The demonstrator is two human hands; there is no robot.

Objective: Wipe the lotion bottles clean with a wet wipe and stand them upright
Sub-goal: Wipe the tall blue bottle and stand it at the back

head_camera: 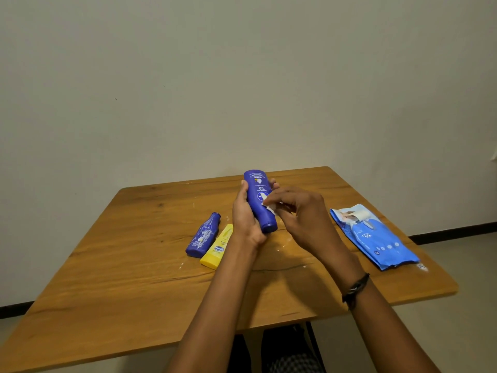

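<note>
A tall blue bottle [260, 200], label upside down, is held above the table [134, 265], cap end toward the person. It is clasped by the left hand [246, 216], fingers wrapped around it. A white wipe [269, 205] is pinched against it by the right hand [304, 216].

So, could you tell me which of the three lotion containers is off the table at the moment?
The large blue bottle, gripped in the left hand; the small blue bottle and yellow tube lie flat on the table.
</note>
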